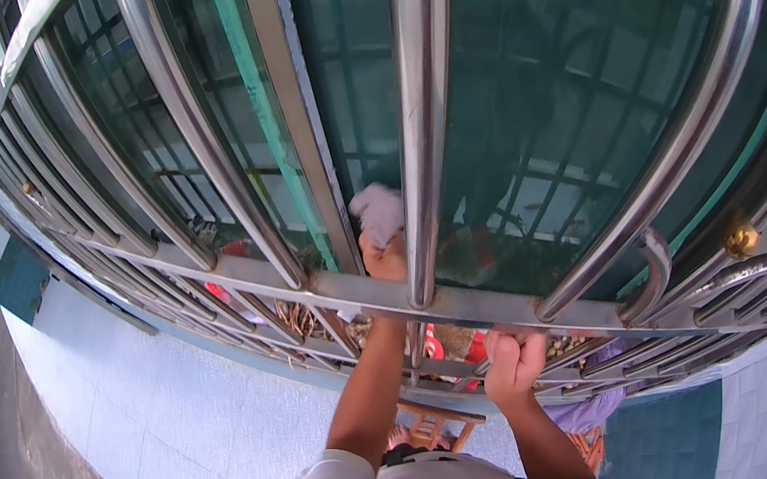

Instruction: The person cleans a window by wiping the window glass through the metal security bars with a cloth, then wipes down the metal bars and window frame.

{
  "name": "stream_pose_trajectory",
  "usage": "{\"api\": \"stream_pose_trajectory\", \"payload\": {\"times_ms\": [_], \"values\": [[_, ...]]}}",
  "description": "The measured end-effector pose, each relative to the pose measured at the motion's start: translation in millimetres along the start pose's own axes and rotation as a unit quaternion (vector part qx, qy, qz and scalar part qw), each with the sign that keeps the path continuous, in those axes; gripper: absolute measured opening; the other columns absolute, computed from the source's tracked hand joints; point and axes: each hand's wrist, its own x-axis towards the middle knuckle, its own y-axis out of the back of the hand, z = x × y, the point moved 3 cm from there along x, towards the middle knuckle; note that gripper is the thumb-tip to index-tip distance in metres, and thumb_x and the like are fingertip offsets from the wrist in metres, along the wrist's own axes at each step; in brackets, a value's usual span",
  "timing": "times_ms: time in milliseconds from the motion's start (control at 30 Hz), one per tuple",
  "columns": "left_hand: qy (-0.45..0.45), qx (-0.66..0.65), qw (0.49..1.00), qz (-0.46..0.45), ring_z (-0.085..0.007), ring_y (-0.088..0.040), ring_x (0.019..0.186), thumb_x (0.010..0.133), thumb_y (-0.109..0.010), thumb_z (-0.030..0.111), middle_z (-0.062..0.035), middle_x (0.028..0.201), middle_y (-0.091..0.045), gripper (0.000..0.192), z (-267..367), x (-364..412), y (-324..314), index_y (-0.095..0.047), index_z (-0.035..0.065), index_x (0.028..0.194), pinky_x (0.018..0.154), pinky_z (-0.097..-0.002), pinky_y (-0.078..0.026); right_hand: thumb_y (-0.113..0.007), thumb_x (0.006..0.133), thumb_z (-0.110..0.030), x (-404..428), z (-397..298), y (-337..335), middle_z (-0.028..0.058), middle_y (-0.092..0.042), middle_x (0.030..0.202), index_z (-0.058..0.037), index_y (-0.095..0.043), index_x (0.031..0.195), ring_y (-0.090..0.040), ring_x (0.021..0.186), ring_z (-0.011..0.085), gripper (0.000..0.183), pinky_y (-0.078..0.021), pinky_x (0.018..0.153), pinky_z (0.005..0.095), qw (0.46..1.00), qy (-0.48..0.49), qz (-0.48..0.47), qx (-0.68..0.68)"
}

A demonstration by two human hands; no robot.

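Observation:
My left hand (384, 254) reaches between the upright metal bars and holds a pale pinkish cloth (378, 208) against the edge of the window glass, beside the frame upright (306, 138). A thick steel bar (424, 111) stands just right of that hand. My right hand (517, 362) is closed around the flat horizontal rail (472, 312) of the window guard, low and to the right of the cloth. Dark green window glass (557, 96) lies behind the bars and shows their reflections.
Below the rail, the guard's ledge holds red-and-white packaging (434, 345), dried brown pieces (298, 318) and a purple cloth or bag (593, 402). My feet are on or beside a wooden stool (429, 422). A brass-coloured padlock (741, 240) hangs at the right.

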Motion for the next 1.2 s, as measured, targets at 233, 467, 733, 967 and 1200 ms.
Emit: {"api": "stream_pose_trajectory", "payload": {"times_ms": [233, 467, 733, 967, 1200], "values": [[0.199, 0.123, 0.948, -0.214, -0.0269, -0.055, 0.102, 0.073, -0.049, -0.010, -0.0132, 0.107, -0.055, 0.041, 90.0, -75.7, 44.6, -0.061, 0.0007, 0.110, 0.092, -0.0305, -0.040, -0.047, 0.096, -0.012, 6.9, -3.4, -1.2, 0.0022, -0.052, 0.077, 0.0052, -0.047, 0.108, -0.040, 0.059, 0.0036, 0.021, -0.0328, 0.053, 0.0198, 1.000, 0.016, -0.001, 0.011], [-0.043, 0.306, 0.921, -0.237, -0.0372, -0.055, 0.100, 0.066, -0.049, -0.013, -0.0186, 0.104, -0.054, 0.040, 126.0, -129.5, 108.8, -0.059, -0.0010, 0.103, 0.087, -0.0345, -0.044, -0.046, 0.098, -0.017, 7.4, -10.2, -2.5, 0.0038, -0.050, 0.074, 0.0021, -0.045, 0.108, -0.041, 0.058, 0.0072, 0.022, -0.0356, 0.051, 0.0224, 1.000, 0.004, -0.013, 0.011], [0.214, 0.388, 0.885, -0.140, -0.0313, -0.064, 0.086, 0.067, -0.055, -0.007, -0.0111, 0.091, -0.063, 0.033, 142.4, -204.3, 234.1, -0.067, 0.0024, 0.097, 0.075, -0.0356, -0.052, -0.048, 0.099, -0.024, 8.2, -11.0, -1.4, 0.0063, -0.049, 0.074, -0.0010, -0.043, 0.101, -0.042, 0.060, 0.0101, 0.024, -0.0365, 0.052, 0.0243, 0.999, -0.016, -0.013, 0.030], [0.076, 0.320, 0.941, -0.080, -0.0209, -0.062, 0.078, 0.073, -0.060, 0.003, -0.0051, 0.098, -0.060, 0.041, 178.8, -159.5, 185.9, -0.063, 0.0003, 0.114, 0.071, -0.0310, -0.051, -0.050, 0.098, -0.022, 2.5, -0.5, 5.4, 0.0027, -0.052, 0.079, 0.0028, -0.045, 0.112, -0.041, 0.061, 0.0053, 0.029, -0.0356, 0.053, 0.0208, 0.999, 0.007, -0.018, 0.045], [-0.033, 0.612, 0.751, -0.244, -0.0327, -0.065, 0.071, 0.073, -0.070, 0.021, -0.0161, 0.087, -0.065, 0.049, 139.6, -126.5, 122.0, -0.060, 0.0051, 0.119, 0.061, -0.0396, -0.052, -0.048, 0.099, -0.023, 2.9, -5.8, 6.5, 0.0069, -0.049, 0.072, -0.0010, -0.043, 0.102, -0.042, 0.059, 0.0102, 0.023, -0.0370, 0.051, 0.0240, 1.000, -0.018, -0.024, 0.002]]}}
